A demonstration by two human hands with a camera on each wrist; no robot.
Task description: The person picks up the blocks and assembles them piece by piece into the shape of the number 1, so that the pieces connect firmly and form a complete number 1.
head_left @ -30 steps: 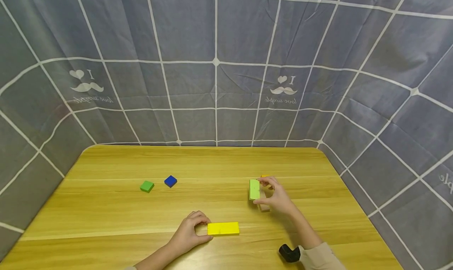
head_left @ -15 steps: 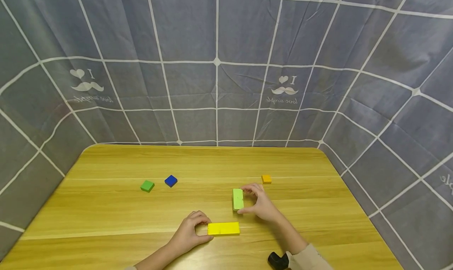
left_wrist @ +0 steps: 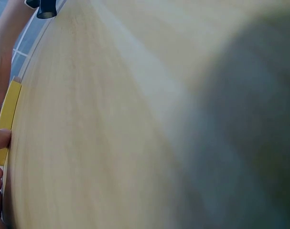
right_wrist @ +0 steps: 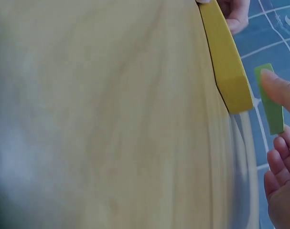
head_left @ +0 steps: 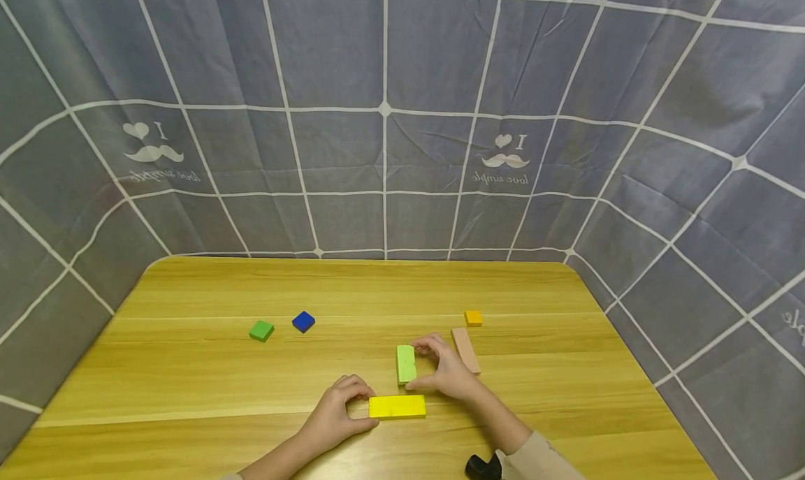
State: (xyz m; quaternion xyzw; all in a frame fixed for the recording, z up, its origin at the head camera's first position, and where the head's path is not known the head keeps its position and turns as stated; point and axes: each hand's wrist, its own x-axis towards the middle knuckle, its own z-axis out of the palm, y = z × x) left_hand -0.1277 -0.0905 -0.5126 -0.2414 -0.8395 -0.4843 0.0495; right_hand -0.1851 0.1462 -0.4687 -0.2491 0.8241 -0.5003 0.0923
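My left hand grips the left end of a long yellow block, thumb on the near side and fingers on the far side. The yellow block lies flat on the table; its end also shows in the left wrist view. Just behind the yellow block's right half, my right hand pinches a light green block by its ends. In the right wrist view the light green block appears raised off the table and apart from the yellow block.
A tan wooden block lies right of my right hand, with a small orange block behind it. Farther left sit a small green block and a blue block. A grey checked curtain surrounds the wooden table.
My right hand has carried the light green block leftward and nearer, from beside the tan block to behind the yellow one. The left hand and yellow block have stayed put.
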